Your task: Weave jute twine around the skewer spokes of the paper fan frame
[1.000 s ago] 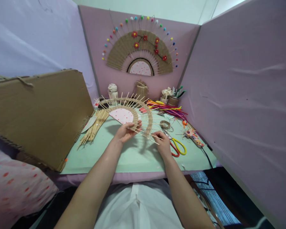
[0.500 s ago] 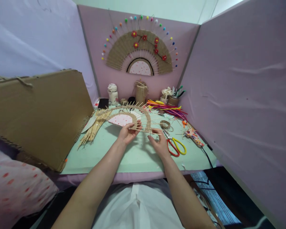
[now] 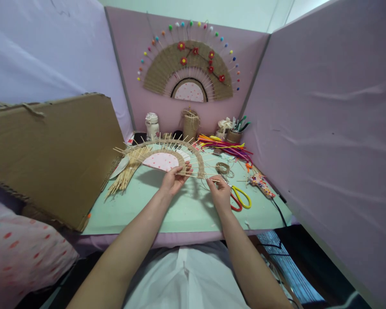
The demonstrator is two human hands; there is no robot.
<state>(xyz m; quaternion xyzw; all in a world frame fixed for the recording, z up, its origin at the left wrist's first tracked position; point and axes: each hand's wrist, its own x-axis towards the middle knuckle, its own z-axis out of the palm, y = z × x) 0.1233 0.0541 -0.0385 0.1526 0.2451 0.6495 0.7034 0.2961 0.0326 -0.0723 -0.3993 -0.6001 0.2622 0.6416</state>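
Note:
My left hand (image 3: 173, 179) grips the lower edge of a half-made fan (image 3: 167, 156): a pink dotted half-disc with two twine-wrapped arcs and wooden skewers sticking out like spokes. It is held just above the green table (image 3: 180, 210), tilted nearly flat. My right hand (image 3: 219, 189) pinches the tip of a skewer at the fan's right end, fingers closed on it. A thin strand of twine seems to run from that hand toward the fan.
Red-and-yellow scissors (image 3: 239, 198) lie right of my right hand, a twine coil (image 3: 223, 168) behind it. A bundle of skewers (image 3: 128, 169) lies left, beside a leaning cardboard sheet (image 3: 51, 154). Jars, a twine spool (image 3: 191, 122) and coloured sticks (image 3: 227, 146) line the back. A finished fan (image 3: 188, 71) hangs on the wall.
The fan has tipped from upright toward flat and swung slightly left. My right hand let go, drew back, then closed again on a skewer tip at the fan's right end.

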